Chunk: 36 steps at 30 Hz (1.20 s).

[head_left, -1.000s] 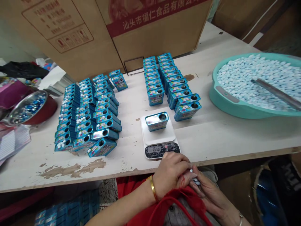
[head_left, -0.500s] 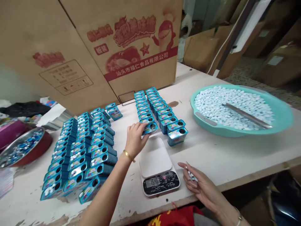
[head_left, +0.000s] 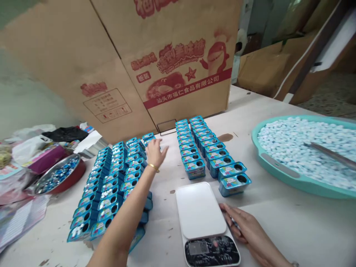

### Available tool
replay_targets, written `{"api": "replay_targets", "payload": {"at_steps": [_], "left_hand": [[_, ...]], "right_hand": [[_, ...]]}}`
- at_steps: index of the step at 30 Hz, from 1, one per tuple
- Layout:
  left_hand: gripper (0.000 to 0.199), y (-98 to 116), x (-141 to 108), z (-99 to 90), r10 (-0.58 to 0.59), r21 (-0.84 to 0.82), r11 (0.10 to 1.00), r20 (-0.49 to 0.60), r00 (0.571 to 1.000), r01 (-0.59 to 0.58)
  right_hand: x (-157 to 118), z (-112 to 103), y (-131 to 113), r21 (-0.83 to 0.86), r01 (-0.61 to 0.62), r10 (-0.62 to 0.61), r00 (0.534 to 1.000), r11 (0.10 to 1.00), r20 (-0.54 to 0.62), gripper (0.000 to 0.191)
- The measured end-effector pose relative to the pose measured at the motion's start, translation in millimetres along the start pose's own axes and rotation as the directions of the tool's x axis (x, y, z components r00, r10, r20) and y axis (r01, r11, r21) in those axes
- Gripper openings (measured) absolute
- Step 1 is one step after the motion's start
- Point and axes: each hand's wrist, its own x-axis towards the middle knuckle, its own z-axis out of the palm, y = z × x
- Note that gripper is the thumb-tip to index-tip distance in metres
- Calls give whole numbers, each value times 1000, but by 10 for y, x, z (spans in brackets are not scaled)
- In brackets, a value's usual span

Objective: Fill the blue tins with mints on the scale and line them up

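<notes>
1. Step in hand, as judged: weighing and arranging of tins. The left hand (head_left: 155, 154) is open, fingers spread, hovering over the far end of the left block of blue tins (head_left: 108, 196), touching none that I can confirm.
2. Right hand (head_left: 240, 226): half-curled, just beside the digital kitchen scale (head_left: 204, 218), with the fingers turned inward. Something small may be held there; too little shows, so its grip cannot be told.
3. Scale: one, its white platform bare. The display is not legible.
4. Next move, as judged: a tin must be gripped by the left hand before anything can be weighed.
5. Counts: right block of tins (head_left: 194, 148), two columns of about ten each, plus two tins (head_left: 234, 180) set apart at the front, nearer the scale. Left block: several dozen, in at least four columns, partly hidden by the forearm, so no exact count.
6. Others: one teal tray (head_left: 280, 165) heaped with pale blue mints (head_left: 292, 148), too many to count, with one steel scoop (head_left: 330, 155) lying across them; one steel bowl (head_left: 58, 176) at the far left; one printed cardboard carton (head_left: 180, 66) behind the tins.
</notes>
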Motion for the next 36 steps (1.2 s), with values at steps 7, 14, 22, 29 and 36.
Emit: {"api": "replay_targets", "payload": {"at_steps": [7, 14, 22, 29, 36], "left_hand": [[27, -691, 610, 188, -38, 127, 992, 136, 990, 21], [18, -489, 524, -39, 116, 164, 973, 262, 958, -163], [19, -96, -676, -1128, 400, 36, 884, 456, 795, -466], [14, 300, -1429, -1154, 556, -127, 808, 485, 675, -575], [22, 540, -1834, -1205, 612, -262, 790, 278, 740, -555]], "right_hand": [[8, 436, 188, 20, -47, 44, 992, 999, 117, 43], [-40, 590, 299, 138, -98, 71, 979, 986, 190, 36], [-234, 292, 250, 249, -97, 68, 990, 964, 121, 26], [-522, 187, 318, 374, -221, 168, 971, 901, 169, 17], [-806, 211, 319, 502, -349, 258, 935, 791, 244, 16]]}}
